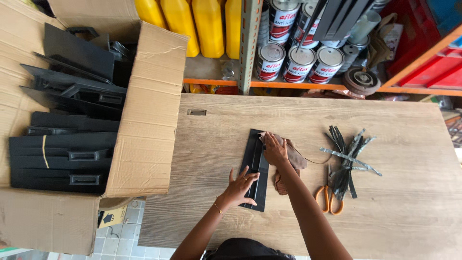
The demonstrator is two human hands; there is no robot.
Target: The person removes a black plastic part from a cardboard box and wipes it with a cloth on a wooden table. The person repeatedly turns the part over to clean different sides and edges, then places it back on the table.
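Head view of a wooden table. The left hand, fingers spread flat, presses the near end of a long black plastic panel, apparently to steady it. The right hand, fingers closed on a brown cloth, rests at the panel's far right edge. To the right lie orange-handled scissors and a bundle of black straps. At left, an open cardboard box holds similar panels.

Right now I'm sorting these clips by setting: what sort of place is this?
Probably a hardware shop or its stockroom: a metal shelf rack holds paint-style tins and yellow jugs, and a cardboard box of black panels stands beside the wooden worktable.
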